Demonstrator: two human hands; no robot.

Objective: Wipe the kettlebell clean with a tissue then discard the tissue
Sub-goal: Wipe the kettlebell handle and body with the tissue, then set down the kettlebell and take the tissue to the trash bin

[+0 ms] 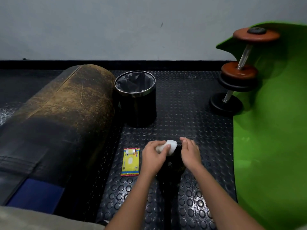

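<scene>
A black kettlebell [172, 165] stands on the studded rubber floor between my hands, its body mostly dark and hard to make out. My left hand [153, 156] is shut on a white tissue [171, 146] and presses it against the top of the kettlebell near the handle. My right hand [190, 152] grips the kettlebell's handle from the right side. A black bin [136, 98] with a metal rim and a dark liner stands open farther back, left of centre.
A yellow tissue packet [130, 161] lies flat just left of my left hand. A large worn punching bag [54, 123] lies along the left. Dumbbells [239, 72] stand stacked at the back right beside a green mat [274, 130].
</scene>
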